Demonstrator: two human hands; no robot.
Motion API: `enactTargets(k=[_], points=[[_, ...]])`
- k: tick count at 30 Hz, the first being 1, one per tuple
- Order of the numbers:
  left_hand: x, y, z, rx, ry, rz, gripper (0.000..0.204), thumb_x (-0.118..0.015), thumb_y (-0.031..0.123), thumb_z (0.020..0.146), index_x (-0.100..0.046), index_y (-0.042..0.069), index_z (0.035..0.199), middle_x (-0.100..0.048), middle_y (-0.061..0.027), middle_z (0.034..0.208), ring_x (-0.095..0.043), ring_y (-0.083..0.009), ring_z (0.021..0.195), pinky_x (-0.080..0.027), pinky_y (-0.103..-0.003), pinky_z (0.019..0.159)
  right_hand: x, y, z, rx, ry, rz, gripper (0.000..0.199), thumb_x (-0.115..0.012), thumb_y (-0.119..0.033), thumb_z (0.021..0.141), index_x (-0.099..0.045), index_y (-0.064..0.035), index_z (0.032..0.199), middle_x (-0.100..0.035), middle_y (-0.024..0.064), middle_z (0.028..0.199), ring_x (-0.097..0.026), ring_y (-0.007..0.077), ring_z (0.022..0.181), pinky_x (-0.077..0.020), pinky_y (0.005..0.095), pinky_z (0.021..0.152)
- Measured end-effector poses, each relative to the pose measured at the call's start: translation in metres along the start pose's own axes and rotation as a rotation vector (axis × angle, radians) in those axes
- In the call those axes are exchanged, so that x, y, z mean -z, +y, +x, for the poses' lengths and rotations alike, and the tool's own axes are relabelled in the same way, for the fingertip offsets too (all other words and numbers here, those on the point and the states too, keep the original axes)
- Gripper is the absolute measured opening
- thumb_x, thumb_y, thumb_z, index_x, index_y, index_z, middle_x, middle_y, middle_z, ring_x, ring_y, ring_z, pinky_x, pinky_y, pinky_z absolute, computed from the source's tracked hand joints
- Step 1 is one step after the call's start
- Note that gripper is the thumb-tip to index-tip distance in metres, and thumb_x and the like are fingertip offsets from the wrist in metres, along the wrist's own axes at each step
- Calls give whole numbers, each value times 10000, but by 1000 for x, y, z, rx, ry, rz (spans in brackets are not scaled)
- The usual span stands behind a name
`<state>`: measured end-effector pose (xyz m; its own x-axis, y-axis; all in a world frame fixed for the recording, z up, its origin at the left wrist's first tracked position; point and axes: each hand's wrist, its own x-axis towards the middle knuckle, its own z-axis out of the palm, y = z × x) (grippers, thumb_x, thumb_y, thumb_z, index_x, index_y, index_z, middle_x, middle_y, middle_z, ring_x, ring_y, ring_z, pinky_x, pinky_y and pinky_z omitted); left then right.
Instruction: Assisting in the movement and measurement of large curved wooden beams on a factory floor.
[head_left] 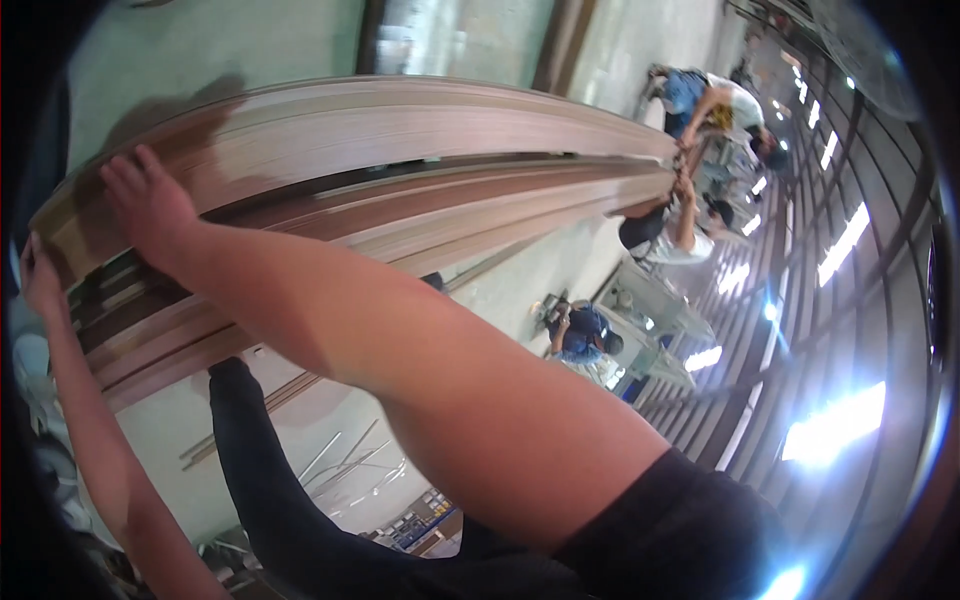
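Two bundles of long, pale reddish-brown wooden strips (400,115) stretch from my hands toward the far end, with a dark gap between them. Across the near end of the upper bundle lies my right hand (155,205), its fingers stretched out and slightly spread on the wood. At the very end of the same bundle, my left hand (42,275) touches the corner with extended fingers; its palm is partly hidden. The lower bundle (400,225) passes behind my right forearm. My dark-clothed leg (250,440) shows beneath the wood.
Two people, one in a white top (740,105) and one in a dark cap (645,230), have their hands at the bundles' far end. Another person in dark clothes (580,332) is farther back. Thin strips (290,395) lie on the pale floor.
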<state>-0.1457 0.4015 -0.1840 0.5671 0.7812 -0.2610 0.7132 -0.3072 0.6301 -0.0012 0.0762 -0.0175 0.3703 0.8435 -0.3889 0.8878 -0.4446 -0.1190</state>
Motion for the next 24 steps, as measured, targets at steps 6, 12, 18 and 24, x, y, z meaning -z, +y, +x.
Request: enactTargets(k=[6, 12, 18, 24], points=[[-12, 94, -74, -303, 217, 467, 429, -573, 403, 994, -659, 11, 1146, -681, -192, 1092, -632, -376, 1068, -497, -463, 946, -1, 15, -16, -2, 123, 151, 795, -600, -207, 858, -296, -19, 1568, -246, 162, 1652, -190, 343, 1542, -149, 543, 1245], [-13, 165, -88, 18, 325, -192, 354, -763, 220, 899, -641, 3, 1150, -702, -154, 1071, -673, -254, 991, -522, -340, 897, 29, 23, -11, 111, -79, -165, 748, -569, -216, 936, -251, -17, 1584, -148, 170, 1686, -160, 320, 1559, -165, 501, 1253], [-10, 162, -90, 123, 341, -333, 388, -765, 196, 899, -592, 13, 1194, -684, -136, 1049, -659, -247, 954, -521, -348, 864, 31, 16, -8, 93, -235, -223, 877, -635, -275, 906, -169, -14, 1602, -110, 175, 1691, -135, 318, 1565, -169, 487, 1256], [-8, 156, -87, 33, 357, -212, 346, -774, 199, 886, -629, 9, 1137, -664, -154, 1043, -661, -285, 928, -526, -356, 834, 29, 13, -3, 102, -219, -229, 1103, -803, -399, 814, -140, 0, 1600, -93, 198, 1686, -132, 336, 1561, -193, 482, 1252]])
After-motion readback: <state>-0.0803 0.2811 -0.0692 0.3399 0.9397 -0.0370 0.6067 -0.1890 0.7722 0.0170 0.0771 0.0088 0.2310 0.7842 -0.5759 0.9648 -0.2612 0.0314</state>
